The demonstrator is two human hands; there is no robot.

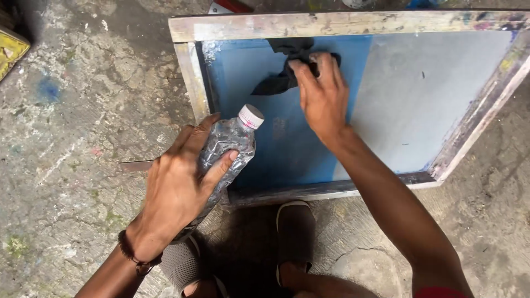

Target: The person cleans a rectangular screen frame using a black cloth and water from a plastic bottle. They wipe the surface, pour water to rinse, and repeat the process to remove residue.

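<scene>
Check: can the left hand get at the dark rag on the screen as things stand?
Probably not freely: the left hand is wrapped around the crumpled plastic bottle, and the right hand already presses on the dark rag.

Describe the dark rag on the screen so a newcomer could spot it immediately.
Start at the large wooden-framed printing screen lying on the concrete floor; its left part is blue, its right part grey. Near the top edge of the blue area lies a crumpled black cloth rag, pressed under the fingers of the right hand. It is the only soft, dark thing on the mesh.
</scene>
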